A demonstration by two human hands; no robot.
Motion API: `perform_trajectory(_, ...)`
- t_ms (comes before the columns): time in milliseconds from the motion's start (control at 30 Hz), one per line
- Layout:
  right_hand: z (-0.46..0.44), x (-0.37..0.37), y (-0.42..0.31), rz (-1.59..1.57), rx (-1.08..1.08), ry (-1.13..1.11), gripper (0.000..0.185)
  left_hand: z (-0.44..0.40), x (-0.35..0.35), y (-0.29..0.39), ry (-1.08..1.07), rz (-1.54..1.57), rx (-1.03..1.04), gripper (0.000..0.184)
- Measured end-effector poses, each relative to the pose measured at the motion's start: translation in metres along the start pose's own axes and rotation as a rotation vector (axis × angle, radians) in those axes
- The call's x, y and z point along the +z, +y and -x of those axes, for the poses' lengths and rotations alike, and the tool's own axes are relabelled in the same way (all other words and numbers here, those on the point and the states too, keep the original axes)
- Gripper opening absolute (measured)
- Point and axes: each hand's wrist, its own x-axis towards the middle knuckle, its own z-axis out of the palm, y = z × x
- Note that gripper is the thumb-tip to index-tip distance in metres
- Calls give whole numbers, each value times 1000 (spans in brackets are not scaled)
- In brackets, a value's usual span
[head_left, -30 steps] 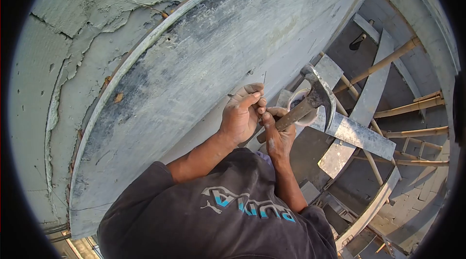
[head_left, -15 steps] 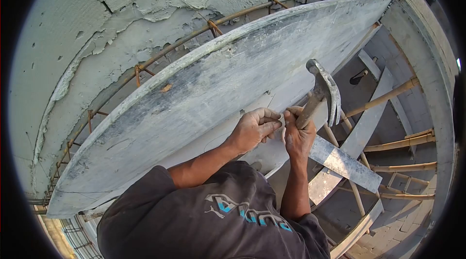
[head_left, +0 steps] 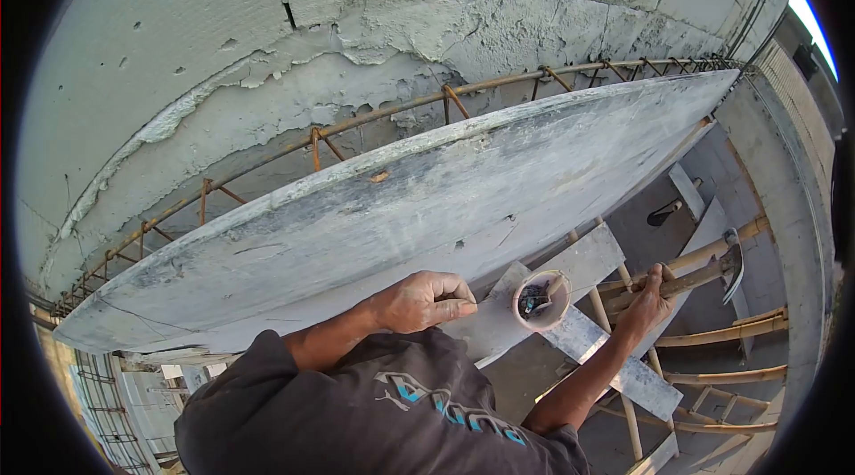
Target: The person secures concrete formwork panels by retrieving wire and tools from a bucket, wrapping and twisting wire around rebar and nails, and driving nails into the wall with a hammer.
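My left hand (head_left: 426, 301) is closed, thumb and fingers pinched together beside the lower face of a long grey formwork board (head_left: 427, 190). What it pinches is too small to make out. A thin line shows near its fingertips. Off to the right, my right hand (head_left: 648, 301) is wrapped round the handle of a claw hammer (head_left: 699, 279), whose metal head points right, away from the board. Between the hands and below them sits a small round bucket (head_left: 559, 316) with dark small pieces inside that I cannot name.
Behind the board's top edge runs a rusty rebar cage (head_left: 392, 113) against a rough grey block wall (head_left: 214, 12). Down on the right are bamboo poles (head_left: 726, 332), metal-grey planks (head_left: 637, 377) and a deep drop to the floor. A curved concrete edge (head_left: 793, 172) bounds the right side.
My hands have come apart: the right has swung right and down with the hammer, the left has shifted slightly left and down. The view has tilted, and the bucket now shows.
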Motion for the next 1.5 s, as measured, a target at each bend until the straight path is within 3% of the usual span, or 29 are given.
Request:
perform_trajectory(167, -1, -4, 27, -42, 8, 26, 18, 7, -7, 46, 90, 634, 243, 33)
perform_trajectory(267, 13, 4, 31, -23, 69, -12, 18, 0, -12, 71, 127, 648, 341, 33)
perform_trajectory(367, 24, 6, 47, -46, 153, -91, 20, -16, -7, 83, 339, 525, 432, 32)
perform_trajectory(600, 76, 43, 54, -229, 431, -200, 16, -17, 1, 96, 548, 239, 725, 24)
perform_trajectory(833, 97, 78, 66, -496, 569, -407, 18, 9, 5, 96, 783, -60, 741, 23)
perform_trajectory(900, 99, 90, 61, -543, 593, -395, 20, 22, 5, 81, 792, -46, 714, 24)
perform_trajectory(1100, 96, 126, 68, -635, 523, -352, 25, 38, 4, 37, 1084, -210, 621, 35)
perform_trajectory(1300, 87, 140, 71, -519, 398, -347, 25, 55, 13, 32, 1088, -208, 534, 36)
perform_trajectory(1400, 88, 137, 66, -451, 371, -326, 24, 57, 13, 27, 1002, -128, 604, 32)
perform_trajectory(1500, 85, 129, 66, -392, 344, -246, 28, 49, 19, 45, 960, -117, 547, 27)
